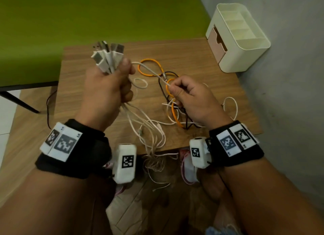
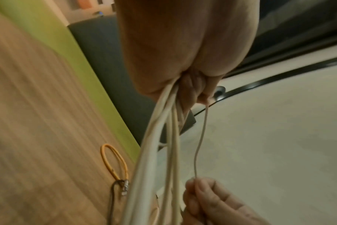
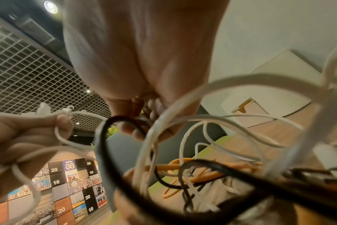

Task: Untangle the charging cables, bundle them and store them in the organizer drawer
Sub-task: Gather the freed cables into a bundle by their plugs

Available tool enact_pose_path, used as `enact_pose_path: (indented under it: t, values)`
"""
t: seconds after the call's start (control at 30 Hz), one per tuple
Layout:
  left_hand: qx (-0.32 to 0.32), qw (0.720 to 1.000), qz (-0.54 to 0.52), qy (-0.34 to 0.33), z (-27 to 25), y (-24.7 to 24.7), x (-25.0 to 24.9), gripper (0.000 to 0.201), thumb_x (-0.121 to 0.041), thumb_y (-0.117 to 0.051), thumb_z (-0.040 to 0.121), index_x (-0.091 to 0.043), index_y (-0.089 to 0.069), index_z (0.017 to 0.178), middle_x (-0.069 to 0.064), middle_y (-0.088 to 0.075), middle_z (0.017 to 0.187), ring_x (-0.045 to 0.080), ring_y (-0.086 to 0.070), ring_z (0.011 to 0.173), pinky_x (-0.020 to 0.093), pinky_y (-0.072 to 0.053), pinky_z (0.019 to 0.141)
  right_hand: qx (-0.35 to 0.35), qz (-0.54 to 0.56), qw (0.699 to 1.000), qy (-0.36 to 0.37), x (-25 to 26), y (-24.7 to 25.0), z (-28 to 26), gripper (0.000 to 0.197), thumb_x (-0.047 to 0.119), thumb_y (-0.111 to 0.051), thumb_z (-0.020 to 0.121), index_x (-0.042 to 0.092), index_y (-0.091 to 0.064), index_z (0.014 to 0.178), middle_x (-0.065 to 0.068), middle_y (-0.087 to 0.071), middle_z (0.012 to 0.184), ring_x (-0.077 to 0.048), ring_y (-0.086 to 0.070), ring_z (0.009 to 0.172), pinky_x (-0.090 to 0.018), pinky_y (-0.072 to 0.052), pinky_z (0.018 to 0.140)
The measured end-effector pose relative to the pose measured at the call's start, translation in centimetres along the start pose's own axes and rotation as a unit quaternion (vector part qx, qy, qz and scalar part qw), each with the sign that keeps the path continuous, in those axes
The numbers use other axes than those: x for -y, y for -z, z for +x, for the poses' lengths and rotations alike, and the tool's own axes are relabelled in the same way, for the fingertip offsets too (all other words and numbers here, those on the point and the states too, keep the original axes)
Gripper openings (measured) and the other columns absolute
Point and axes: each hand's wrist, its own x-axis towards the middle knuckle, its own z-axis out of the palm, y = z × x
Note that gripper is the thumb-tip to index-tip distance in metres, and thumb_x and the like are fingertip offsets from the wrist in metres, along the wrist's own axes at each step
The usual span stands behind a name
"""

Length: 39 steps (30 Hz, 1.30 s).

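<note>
The left hand [image 1: 107, 87] is fisted round a bunch of white cables [image 1: 108, 57] above the table [image 1: 192, 55], plugs up and away, cords hanging down. The right hand [image 1: 191, 96] pinches one cable [image 1: 150, 71] stretched level between the hands. Only the head view shows the organizer [image 1: 238, 38], far right, drawer closed.
</note>
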Motion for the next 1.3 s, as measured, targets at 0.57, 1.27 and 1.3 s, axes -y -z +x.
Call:
enact_pose_path:
  t: [0.57,1.27,1.3]
  values:
    - [0.075,0.909,0.406,-0.058,-0.8,-1.9,2.1,0.033,-0.021,-0.061,0.094,-0.028,-0.049,0.064,-0.018,-0.051,0.052,-0.002,-0.043,0.05,0.018,-0.028,0.049,-0.115,-0.191,0.94,0.257,1.3,-1.9,0.8,0.01,0.007,-0.061,0.09,-0.001,-0.067,0.089,-0.011,-0.058,0.085,-0.018,-0.052,0.074,-0.021,-0.035,0.065]
    - [-0.025,0.999,0.022,0.005,-0.2,-0.2,0.1,0.026,-0.019,-0.049,0.099,-0.013,-0.056,0.075,-0.008,-0.025,0.048,0.01,-0.019,0.041,0.019,-0.024,0.042,0.027,0.19,0.981,-0.007,1.3,-0.4,0.7,0.022,0.024,-0.055,0.094,0.013,-0.062,0.112,-0.011,-0.067,0.113,-0.011,-0.065,0.102,-0.025,-0.05,0.089]
    - [-0.027,0.999,0.027,0.006,-0.2,-0.2,0.1,0.026,-0.019,-0.049,0.099,-0.013,-0.056,0.075,-0.009,-0.025,0.047,0.009,-0.02,0.041,0.019,-0.025,0.042,0.046,0.201,0.978,0.0,1.4,-0.6,0.5,0.023,0.02,-0.055,0.096,0.008,-0.061,0.114,-0.011,-0.067,0.111,-0.004,-0.064,0.099,-0.02,-0.049,0.087]
